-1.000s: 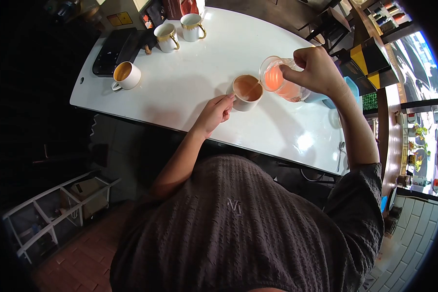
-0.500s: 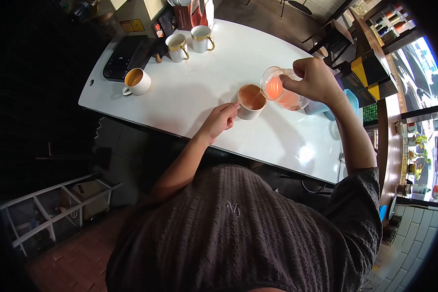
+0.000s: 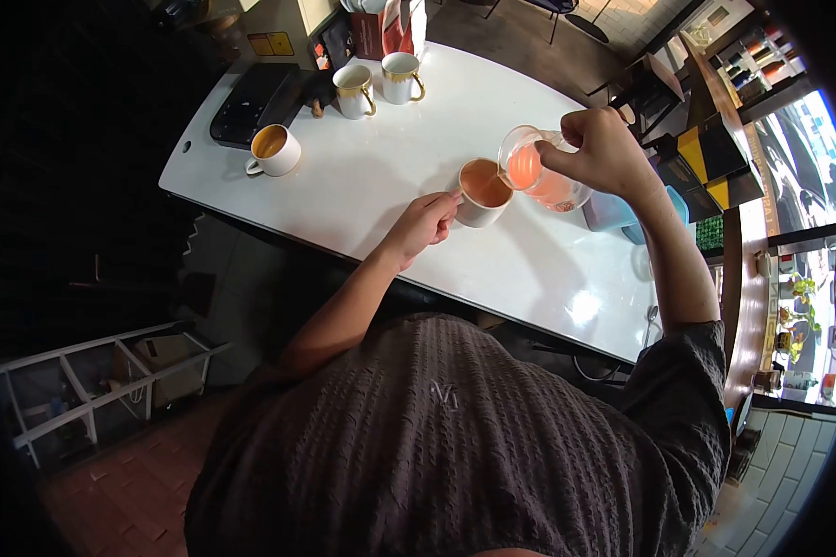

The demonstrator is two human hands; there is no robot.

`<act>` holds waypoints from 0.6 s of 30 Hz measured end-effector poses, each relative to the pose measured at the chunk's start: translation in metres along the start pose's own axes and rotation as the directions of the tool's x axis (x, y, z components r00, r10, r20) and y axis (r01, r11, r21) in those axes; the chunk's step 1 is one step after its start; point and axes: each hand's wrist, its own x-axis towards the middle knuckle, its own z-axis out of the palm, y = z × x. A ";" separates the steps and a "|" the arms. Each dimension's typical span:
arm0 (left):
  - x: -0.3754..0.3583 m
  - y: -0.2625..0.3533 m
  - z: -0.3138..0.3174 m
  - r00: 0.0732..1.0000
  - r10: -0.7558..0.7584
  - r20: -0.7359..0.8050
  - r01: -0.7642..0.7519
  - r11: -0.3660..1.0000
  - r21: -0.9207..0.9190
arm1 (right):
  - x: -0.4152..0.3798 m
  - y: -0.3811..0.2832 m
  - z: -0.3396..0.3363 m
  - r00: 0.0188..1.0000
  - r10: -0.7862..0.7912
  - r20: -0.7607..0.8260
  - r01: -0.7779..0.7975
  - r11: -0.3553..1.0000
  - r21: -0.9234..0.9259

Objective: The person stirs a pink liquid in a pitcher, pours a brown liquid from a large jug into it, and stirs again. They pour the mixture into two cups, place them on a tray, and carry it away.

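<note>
My left hand [image 3: 424,226] is closed at the handle side of a white mug [image 3: 479,214], which stands on the white table. Orange-brown liquid shows inside this mug. My right hand [image 3: 608,153] grips a clear glass pitcher [image 3: 559,193] from above, its handle hidden by the fingers. The pitcher is tilted to the left, with its spout at the mug's rim. Pinkish-orange liquid lies in the pitcher, and a thin stream seems to run from the spout into the mug.
Another white mug [image 3: 279,156] with a yellowish inside stands at the left. Two white-and-gold mugs [image 3: 354,96] are farther back, near a black flat device [image 3: 251,104]. A blue container [image 3: 611,212] sits behind the pitcher. A spoon [image 3: 651,320] lies at the table's right edge.
The view has shifted slightly, so the table and mugs appear a little farther right. Both hands keep their holds, and the pitcher stays tilted over the mug.
</note>
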 end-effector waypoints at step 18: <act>0.000 0.004 -0.005 0.999 0.021 -0.032 -0.021 1.000 0.014 | 0.017 -0.006 -0.007 0.996 0.023 0.081 -0.017 0.997 -0.080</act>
